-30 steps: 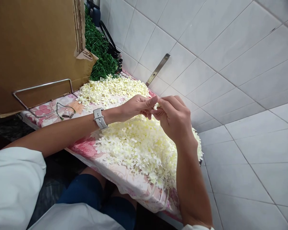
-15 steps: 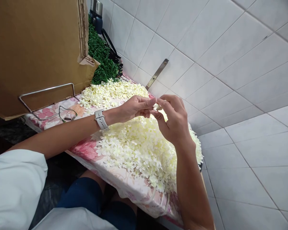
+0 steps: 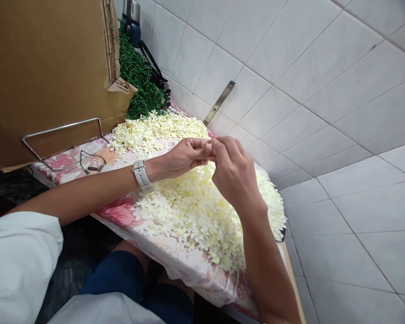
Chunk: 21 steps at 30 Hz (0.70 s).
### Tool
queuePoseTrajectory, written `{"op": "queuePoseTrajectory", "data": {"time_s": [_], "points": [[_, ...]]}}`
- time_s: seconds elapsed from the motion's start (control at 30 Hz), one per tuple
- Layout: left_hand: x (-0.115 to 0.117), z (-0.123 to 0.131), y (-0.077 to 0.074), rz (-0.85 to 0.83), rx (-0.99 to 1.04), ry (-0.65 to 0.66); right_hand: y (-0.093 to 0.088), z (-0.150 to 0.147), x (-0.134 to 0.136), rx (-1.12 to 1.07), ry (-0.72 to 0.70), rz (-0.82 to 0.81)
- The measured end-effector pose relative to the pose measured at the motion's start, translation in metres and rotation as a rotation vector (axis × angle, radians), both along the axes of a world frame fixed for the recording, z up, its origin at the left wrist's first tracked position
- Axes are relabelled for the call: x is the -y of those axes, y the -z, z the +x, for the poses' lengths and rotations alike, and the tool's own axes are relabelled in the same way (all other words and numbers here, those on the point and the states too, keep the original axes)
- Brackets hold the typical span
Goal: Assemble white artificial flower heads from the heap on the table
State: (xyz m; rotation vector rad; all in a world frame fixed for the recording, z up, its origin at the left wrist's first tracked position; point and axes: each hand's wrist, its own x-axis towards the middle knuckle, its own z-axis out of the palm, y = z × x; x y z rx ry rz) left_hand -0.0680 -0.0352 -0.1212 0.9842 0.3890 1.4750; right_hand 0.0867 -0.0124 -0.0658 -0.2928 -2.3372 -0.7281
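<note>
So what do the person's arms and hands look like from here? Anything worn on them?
The left hand and right hand are bare, with no gloves. The left arm wears a watch with a pale strap and comes out of a loose white sleeve.

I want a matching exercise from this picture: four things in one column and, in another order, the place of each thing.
Things:
1. white watch
2. cream artificial flowers
3. green artificial foliage
4. brown corrugated cardboard

Places:
A. heaped on a pink floral tablecloth
B. around the left wrist
C. behind a steel wire rack
D. between the cardboard and a white tiled wall

Pairs: 1-B, 2-A, 3-D, 4-C
</note>
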Motion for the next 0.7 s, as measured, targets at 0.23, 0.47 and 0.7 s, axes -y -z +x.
{"op": "queuePoseTrajectory", "data": {"time_s": [0.23,0.47,0.7], "points": [[0.007,-0.001,-0.01,-0.135,0.0,0.107,0.002,0.002,-0.003,-0.118,-0.088,0.006],[0.004,-0.006,-0.014,-0.11,-0.069,0.093,0.009,0.003,-0.014,-0.166,-0.137,0.009],[0.002,-0.009,-0.014,-0.059,-0.108,-0.059,-0.004,0.015,-0.027,-0.249,-0.274,-0.42]]}}
